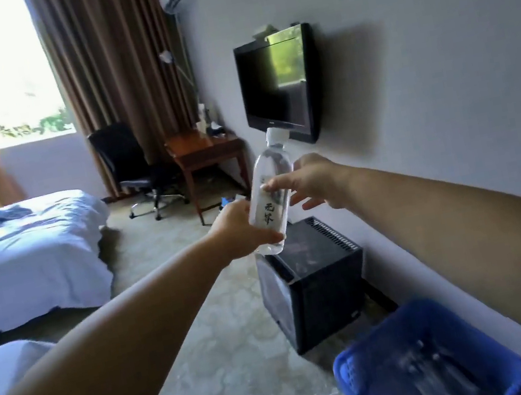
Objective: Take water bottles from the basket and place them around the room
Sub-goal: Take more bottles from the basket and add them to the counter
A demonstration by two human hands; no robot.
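Above black box [314, 271], both hands [241, 232] grip labelled bottle [270, 199].

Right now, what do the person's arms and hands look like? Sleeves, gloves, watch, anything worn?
Both forearms are bare as far as the frame shows: no sleeves, gloves, watch or bracelet visible. The left hand and right hand show no rings, though the fingers are partly hidden and blurred. A dark reddish-brown patch sits at the bottom right corner; whether it is clothing cannot be told.

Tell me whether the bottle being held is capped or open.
Capped: a white cap sits on the neck of the water bottle, held between the left hand and right hand.
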